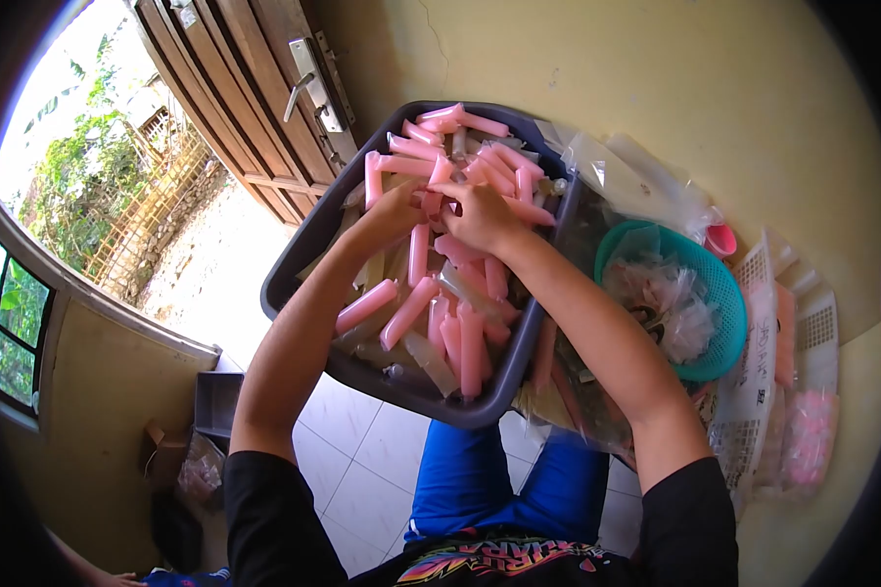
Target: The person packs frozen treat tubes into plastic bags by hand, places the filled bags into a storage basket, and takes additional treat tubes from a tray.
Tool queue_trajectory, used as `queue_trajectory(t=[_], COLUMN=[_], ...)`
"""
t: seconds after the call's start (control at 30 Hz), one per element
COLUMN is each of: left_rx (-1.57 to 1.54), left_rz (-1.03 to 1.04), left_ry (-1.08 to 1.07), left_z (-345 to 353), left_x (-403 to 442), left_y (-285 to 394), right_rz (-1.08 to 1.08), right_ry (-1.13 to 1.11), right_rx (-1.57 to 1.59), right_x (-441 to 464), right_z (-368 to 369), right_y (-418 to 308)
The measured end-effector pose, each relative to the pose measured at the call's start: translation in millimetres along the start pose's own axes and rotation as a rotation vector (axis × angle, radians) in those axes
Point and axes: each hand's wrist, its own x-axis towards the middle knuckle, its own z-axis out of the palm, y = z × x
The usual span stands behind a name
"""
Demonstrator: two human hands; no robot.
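Note:
A dark grey tub (511, 403) stands before me, heaped with pink-filled plastic tubes (409, 313) and some pale, whitish ones (429, 362). Over its middle, my left hand (394, 213) and my right hand (482, 217) come together with bent fingers. Between them both hands pinch a small pink-filled plastic tube (431, 203). Its ends are partly hidden by my fingers. More pink tubes lie just beyond and below my hands.
Right of the tub, a teal basket (737, 328) holds crumpled clear plastic bags (661, 308). Farther right are white crates (754, 377) and a pink cup (720, 240). A wooden door (255, 88) stands open at left. Another person's arm (93, 575) shows bottom left.

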Motion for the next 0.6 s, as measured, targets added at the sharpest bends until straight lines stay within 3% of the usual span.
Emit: queue_trajectory(t=[0.1,0.17,0.3,0.37,0.47,0.6], left_rx=[-0.095,0.077,0.252,0.171,0.130,0.051], left_rz=[0.097,0.295,0.319,0.185,0.206,0.184], left_ry=[0.004,0.132,0.247,0.231,0.274,0.270], left_z=[-1.5,3.7,2.5,-1.8,-6.3,-7.6], left_x=[0.2,-5.6,-7.2,-5.1,-7.7,-9.5], left_y=[1.8,12.5,24.5,22.2,23.6,28.9], right_rz=[-0.058,-0.139,-0.147,-0.001,0.026,-0.025], right_ry=[0.099,0.161,0.209,0.237,0.114,0.150], right_rx=[0.057,0.171,0.252,0.168,-0.104,-0.012], right_x=[0.5,2.9,3.8,2.5,-1.3,-0.5], right_z=[1.8,4.8,7.1,1.7,-1.8,0.0], right_y=[5.1,10.0,8.4,8.4,11.0,11.0])
